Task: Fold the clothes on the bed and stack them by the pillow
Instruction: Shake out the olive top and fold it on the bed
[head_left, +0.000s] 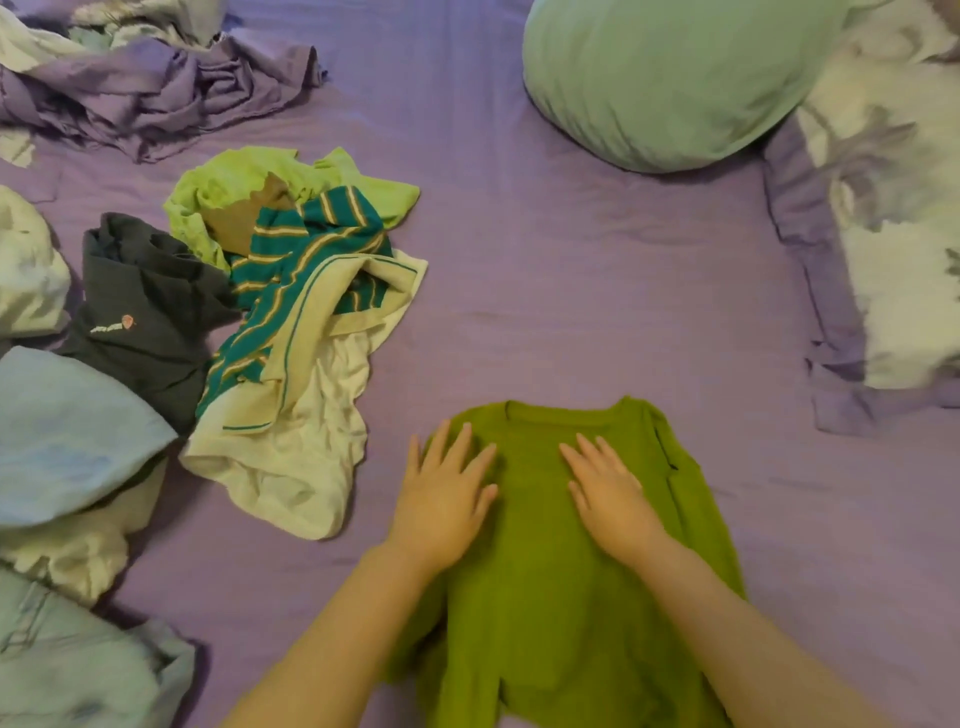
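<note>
An olive-green shirt (550, 587) lies flat on the purple bed sheet (597, 291), neck away from me, its sides folded inward. My left hand (447, 493) rests flat on the shirt's upper left part, fingers spread. My right hand (608, 493) lies flat on the chest area, fingers apart. Neither hand grips cloth. To the left lies a loose heap: a teal striped garment (306, 260), a lime-green piece (234, 182), a white garment (306, 441) and a dark grey one (145, 317). A pale green pillow (670, 78) sits at the top right.
A floral pillow with a purple border (893, 249) lies along the right edge. Crumpled purple bedding (156, 88) fills the top left. Light blue cloth (62, 436) and denim-like fabric (78, 670) cover the left edge.
</note>
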